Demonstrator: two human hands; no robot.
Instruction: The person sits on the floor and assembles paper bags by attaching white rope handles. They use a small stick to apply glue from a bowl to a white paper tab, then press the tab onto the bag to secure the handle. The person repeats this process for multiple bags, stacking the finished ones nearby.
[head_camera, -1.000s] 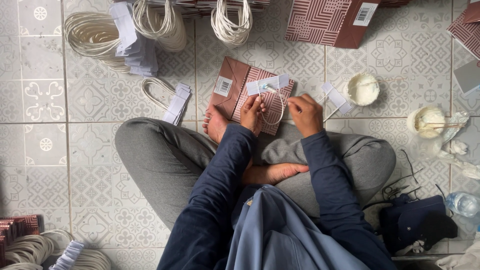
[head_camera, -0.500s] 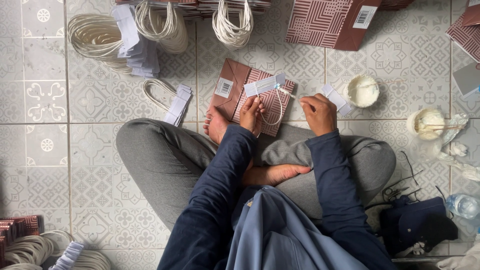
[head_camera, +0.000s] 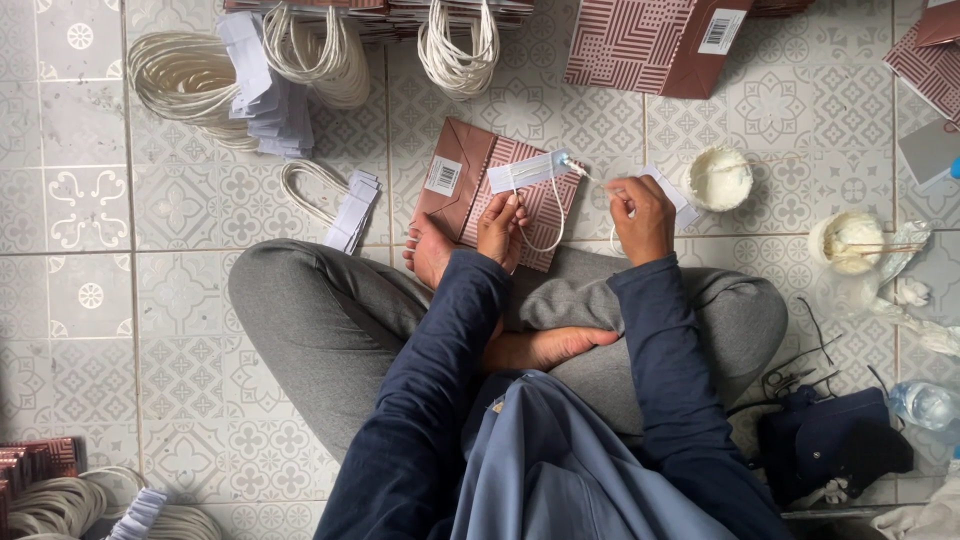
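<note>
Pinching a white strip (head_camera: 527, 171) over the flat patterned bag (head_camera: 500, 190) mid-frame, the left hand (head_camera: 500, 228) stays closed; right hand (head_camera: 640, 215) grips a stick, glue cup (head_camera: 718, 180) just beside it, cord loop (head_camera: 545, 225) dangling between.

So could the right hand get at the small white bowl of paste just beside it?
Probably yes. The right hand sits just left of the white bowl of paste, with only a white paper strip lying between them. However, its fingers are pinching a white cord, so it isn't free.
</note>
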